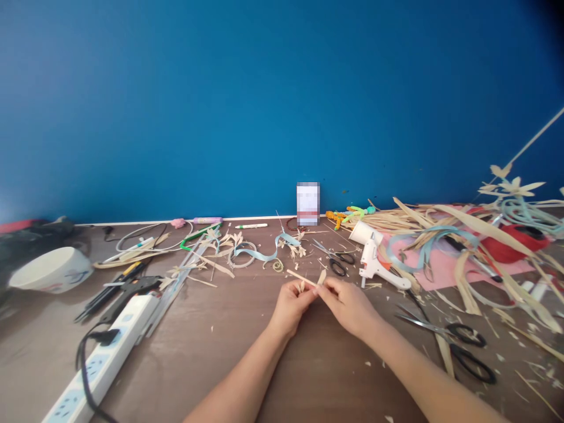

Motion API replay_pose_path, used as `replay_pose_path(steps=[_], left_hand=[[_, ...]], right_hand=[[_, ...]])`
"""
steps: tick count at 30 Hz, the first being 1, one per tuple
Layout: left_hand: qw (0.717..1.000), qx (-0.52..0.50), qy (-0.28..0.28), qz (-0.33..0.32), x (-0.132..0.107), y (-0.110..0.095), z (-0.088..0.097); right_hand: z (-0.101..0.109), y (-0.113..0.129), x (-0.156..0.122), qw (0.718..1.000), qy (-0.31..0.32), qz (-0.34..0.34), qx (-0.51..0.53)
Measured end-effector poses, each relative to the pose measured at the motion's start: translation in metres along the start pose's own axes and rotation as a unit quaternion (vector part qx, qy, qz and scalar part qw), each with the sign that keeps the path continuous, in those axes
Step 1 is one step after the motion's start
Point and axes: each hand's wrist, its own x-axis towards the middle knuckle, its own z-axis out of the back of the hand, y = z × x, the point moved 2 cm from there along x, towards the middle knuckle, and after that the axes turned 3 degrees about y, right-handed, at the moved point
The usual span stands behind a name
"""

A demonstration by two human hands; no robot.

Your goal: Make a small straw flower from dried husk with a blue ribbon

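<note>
Matt strip [301, 277], smooth wall [247, 111], plastic glue gun [372, 264]

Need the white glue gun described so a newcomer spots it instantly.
From the big blue wall, drop to the brown wood-look table below it. Right of centre, just in front of a white cylinder, sits the white plastic glue gun. Its white pistol-shaped body sets it apart from the black-handled metal scissors to its left and the black gun-shaped tool farther left.

White power strip [106, 353] on table [189, 352], black plug [106, 336] in it. White bowl [53, 271] beyond strip, leftward. Purple tube [207, 221], green-and-white pen [251, 226] beyond strip, rightward. Blue wall [247, 106] behind.
</note>
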Motion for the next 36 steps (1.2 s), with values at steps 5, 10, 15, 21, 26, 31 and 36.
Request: replay_pose_path(steps=[5,10,15,21,26,31,36], left_hand=[[1.000,0.003,0.018,-0.011,-0.002,-0.002,0.000],[0.999,0.009,0.020,-0.029,-0.003,-0.003,-0.001],[1.000,-0.011,-0.003,0.005,0.000,0.002,0.001],[0.999,-0.041,-0.009,0.026,0.002,0.005,0.002],[1.000,-0.010,0.014,0.026,0.001,0.000,0.000],[0.991,-0.125,0.029,0.036,0.001,-0.006,0.000],[0.977,-0.192,0.054,0.079,0.002,-0.005,-0.001]], right_hand=[[-0.003,0.002,0.004,0.999,0.001,0.000,0.049],[-0.005,0.000,0.005,0.934,0.136,-0.153,0.294],[0.035,0.005,0.012,0.871,0.082,-0.172,0.454],[0.027,0.007,0.012,0.904,0.042,-0.153,0.396],[0.003,-0.004,0.014,0.942,0.028,-0.139,0.305],[0.015,-0.019,0.030,0.980,-0.028,-0.137,0.145],[0.018,-0.020,0.037,0.988,-0.061,-0.122,0.075]])
